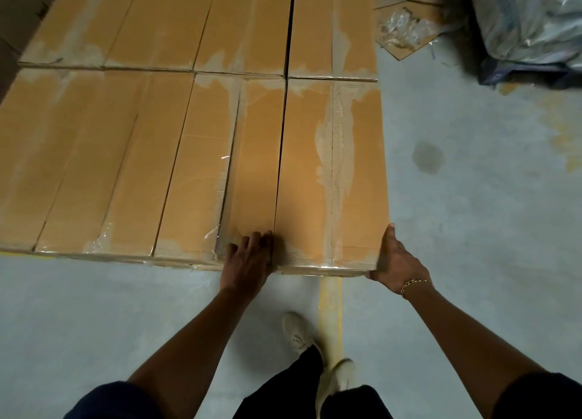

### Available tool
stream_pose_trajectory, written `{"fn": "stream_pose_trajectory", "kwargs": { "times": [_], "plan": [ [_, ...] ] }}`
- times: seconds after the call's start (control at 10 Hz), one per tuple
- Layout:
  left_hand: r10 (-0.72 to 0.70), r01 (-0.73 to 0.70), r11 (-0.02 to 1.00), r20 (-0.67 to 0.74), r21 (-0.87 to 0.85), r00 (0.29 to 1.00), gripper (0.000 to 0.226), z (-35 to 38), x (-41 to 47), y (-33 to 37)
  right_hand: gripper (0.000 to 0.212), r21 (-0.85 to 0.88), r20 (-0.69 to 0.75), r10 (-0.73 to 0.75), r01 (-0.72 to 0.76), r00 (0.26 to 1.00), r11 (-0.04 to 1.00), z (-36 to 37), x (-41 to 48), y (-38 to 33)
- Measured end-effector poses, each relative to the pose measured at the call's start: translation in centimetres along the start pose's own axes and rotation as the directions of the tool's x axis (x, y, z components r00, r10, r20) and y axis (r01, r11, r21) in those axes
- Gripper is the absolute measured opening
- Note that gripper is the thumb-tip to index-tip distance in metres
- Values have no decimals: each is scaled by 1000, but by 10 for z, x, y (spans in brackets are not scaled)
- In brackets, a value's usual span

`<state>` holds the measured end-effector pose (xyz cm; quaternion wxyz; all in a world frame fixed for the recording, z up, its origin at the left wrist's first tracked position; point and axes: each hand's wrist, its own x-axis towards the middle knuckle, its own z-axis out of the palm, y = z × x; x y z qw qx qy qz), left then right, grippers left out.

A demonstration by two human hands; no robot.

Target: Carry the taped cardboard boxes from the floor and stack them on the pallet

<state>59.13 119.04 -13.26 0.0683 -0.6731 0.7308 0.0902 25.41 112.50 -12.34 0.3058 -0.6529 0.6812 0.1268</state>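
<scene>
Several long taped cardboard boxes lie side by side in two rows, forming a flat top layer; the pallet under them is hidden. Both hands are on the near end of the rightmost front box (333, 173). My left hand (248, 261) lies at its near-left corner, with the fingers curled into the gap beside the neighbouring box (217, 166). At the near-right corner my right hand (396, 261) grips the box, thumb up along the side edge and fingers round the end.
A second row of boxes (330, 25) lies behind. Bare concrete floor (472, 198) runs along the right. A plastic-wrapped bundle (529, 18) and flattened cardboard with crumpled film (406, 25) lie at the far right. A yellow floor line (330, 302) runs past my shoes (299, 333).
</scene>
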Motion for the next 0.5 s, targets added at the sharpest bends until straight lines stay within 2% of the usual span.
{"fn": "stream_pose_trajectory", "kwargs": {
  "times": [0.1, 0.2, 0.4, 0.5],
  "plan": [
    [-1, 1, 1000, 1, 14, 1000, 85, 1, -1, 2, 132, 33, -8, 4, -3, 1000, 999, 5, -4, 3],
    [12, -13, 999, 37, 32, 999, 96, -4, -5, -1, 124, 35, -3, 14, -14, 1000, 999, 12, -16, 5],
    [35, -35, 999, 21, 18, 999, 90, -2, -27, -26, 100, -43, -138, 20, -26, 990, 999, 21, -51, -3],
    [10, -10, 1000, 15, 7, 1000, 90, -9, -44, -45, 97, -76, -207, -6, -10, 978, 997, 20, -70, -16]
  ]
}}
